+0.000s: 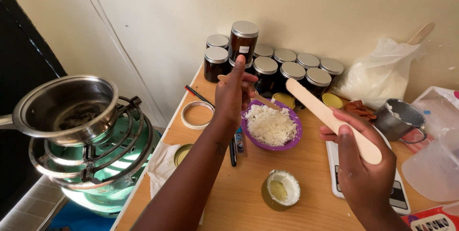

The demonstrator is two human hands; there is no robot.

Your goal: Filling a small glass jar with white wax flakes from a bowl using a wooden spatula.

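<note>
While a steel saucepan (67,109) sits on the green gas burner (103,164) off the wooden desk's (239,202) left edge, dark silver-lidded jars (267,66) crowd its back edge behind the purple bowl of white flakes (271,126). The right hand (366,173) grips a broad wooden spatula (330,116), pointing back-left; the left hand (233,94) pinches a thin stick (260,98) over the bowl.

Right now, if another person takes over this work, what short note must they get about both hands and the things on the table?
Left hand: holds a thin wooden stick over the purple bowl of white flakes.
Right hand: fingers grip a wide wooden spatula, raised, touching nothing.
Small open tin near the table's front: partly filled with white material.
Steel pot sits on the green burner, at the left.
Bowl is not emptied.
</note>
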